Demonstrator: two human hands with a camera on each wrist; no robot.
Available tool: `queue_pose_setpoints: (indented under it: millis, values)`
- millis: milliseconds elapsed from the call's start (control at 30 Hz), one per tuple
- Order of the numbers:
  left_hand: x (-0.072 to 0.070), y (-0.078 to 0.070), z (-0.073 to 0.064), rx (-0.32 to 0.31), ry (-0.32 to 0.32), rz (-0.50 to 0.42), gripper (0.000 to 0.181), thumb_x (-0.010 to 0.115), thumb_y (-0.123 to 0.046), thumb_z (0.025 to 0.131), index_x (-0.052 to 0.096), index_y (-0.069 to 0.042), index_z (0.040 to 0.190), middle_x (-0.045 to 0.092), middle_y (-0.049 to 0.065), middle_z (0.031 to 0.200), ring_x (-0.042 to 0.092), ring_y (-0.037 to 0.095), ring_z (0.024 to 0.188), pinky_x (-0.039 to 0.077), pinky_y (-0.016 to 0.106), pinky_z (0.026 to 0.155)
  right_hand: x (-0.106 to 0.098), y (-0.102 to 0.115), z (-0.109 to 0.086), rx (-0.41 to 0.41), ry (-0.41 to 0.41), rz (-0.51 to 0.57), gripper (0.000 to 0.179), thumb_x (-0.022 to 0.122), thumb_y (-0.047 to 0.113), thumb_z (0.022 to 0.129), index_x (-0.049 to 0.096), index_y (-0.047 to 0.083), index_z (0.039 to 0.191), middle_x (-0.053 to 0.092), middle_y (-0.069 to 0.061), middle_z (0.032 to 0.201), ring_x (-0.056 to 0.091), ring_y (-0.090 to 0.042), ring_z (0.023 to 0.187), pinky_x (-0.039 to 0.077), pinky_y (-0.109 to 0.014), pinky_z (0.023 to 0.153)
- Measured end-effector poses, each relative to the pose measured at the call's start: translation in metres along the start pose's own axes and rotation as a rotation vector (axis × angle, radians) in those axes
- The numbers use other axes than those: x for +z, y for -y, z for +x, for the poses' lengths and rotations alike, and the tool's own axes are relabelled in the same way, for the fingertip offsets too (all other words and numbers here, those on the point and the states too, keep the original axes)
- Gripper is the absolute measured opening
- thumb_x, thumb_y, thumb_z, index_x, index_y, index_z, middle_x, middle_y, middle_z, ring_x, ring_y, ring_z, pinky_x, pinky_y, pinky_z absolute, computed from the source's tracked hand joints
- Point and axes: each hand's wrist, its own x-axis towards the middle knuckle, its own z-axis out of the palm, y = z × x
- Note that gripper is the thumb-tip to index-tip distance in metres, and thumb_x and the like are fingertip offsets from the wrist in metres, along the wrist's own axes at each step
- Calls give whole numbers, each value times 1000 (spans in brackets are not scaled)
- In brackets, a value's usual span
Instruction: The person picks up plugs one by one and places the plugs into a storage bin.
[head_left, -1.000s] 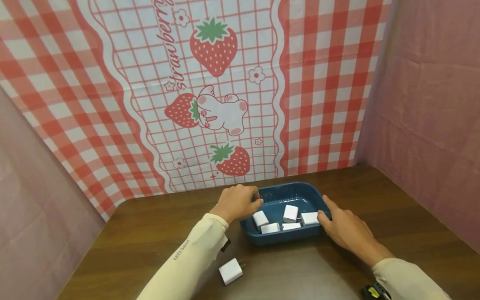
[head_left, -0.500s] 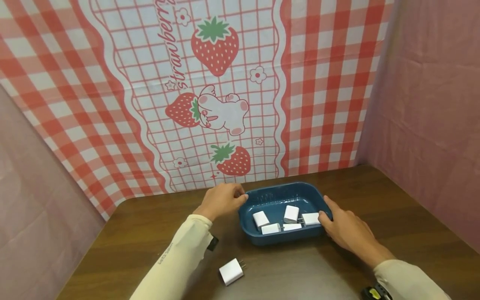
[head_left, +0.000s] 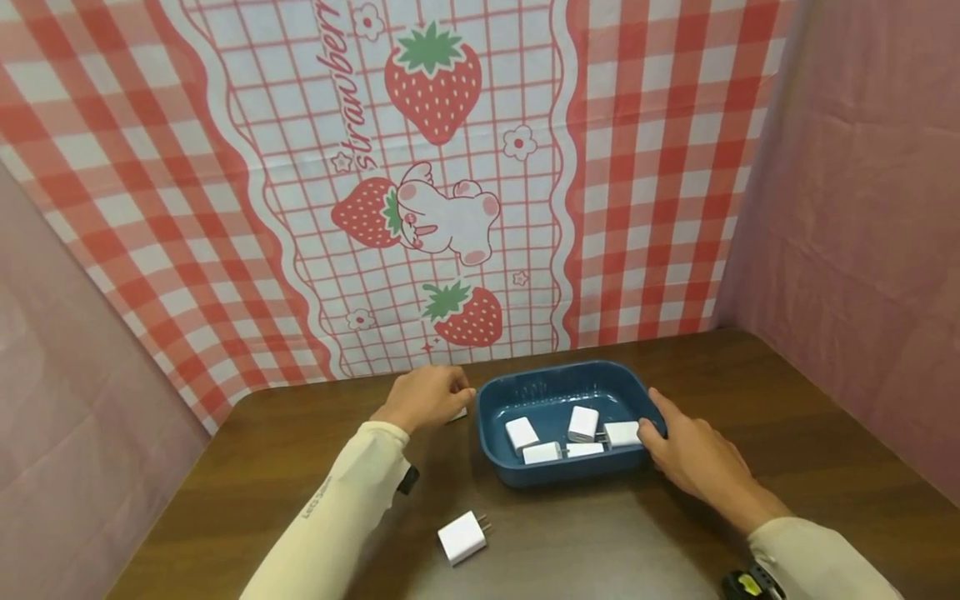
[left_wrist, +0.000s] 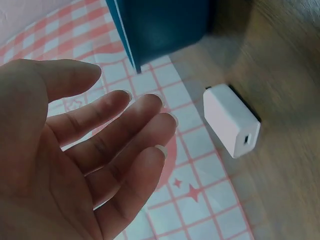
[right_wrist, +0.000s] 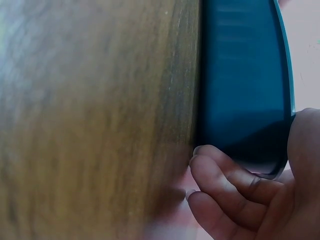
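Observation:
My left hand (head_left: 423, 396) hovers just left of a blue plastic bin (head_left: 517, 477), fingers loosely bent with nothing between them in the left wrist view. Just past its fingertips a white USB wall charger (left_wrist: 230, 120) lies on the table, its port facing the camera; in the head view the fingers mostly cover it. My right hand (head_left: 697, 462) grips the bin's right end, thumb over the rim and fingers under the outer wall in the right wrist view. Inside the bin lie several white chargers (head_left: 582, 425). Another white charger (head_left: 462, 537) rests in front, prongs pointing right.
The brown wooden table (head_left: 600, 542) ends at a wall hung with a red-and-white strawberry cloth (head_left: 442, 200). Pink fabric (head_left: 862, 208) drapes the right side, and similar pale fabric hangs at the left.
My left hand has moved left from the bin's left rim to beside it, and a bit of white charger now shows under its fingers. The right hand keeps its grip.

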Motion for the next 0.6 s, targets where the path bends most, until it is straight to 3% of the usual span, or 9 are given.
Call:
queue_pose_setpoints:
  millis: [333, 600]
  values:
    - [3, 11, -1, -40, -8, 43, 20, 67, -39, 93, 73, -21, 100, 72, -6, 95, 68, 20, 86, 52, 45, 73, -1, 0, 0, 6, 21, 1, 76, 42, 49, 103, 15, 7, 160, 60, 3, 70, 54, -17, 65, 42, -44, 65]
    - [11, 18, 1, -72, -13, 57, 20, 67, -37, 92, 72, -21, 103, 73, -4, 97, 70, 25, 86, 52, 47, 72, -2, 0, 1, -11, 4, -3, 77, 42, 51, 103, 17, 5, 159, 64, 5, 72, 58, -17, 69, 45, -51, 69]
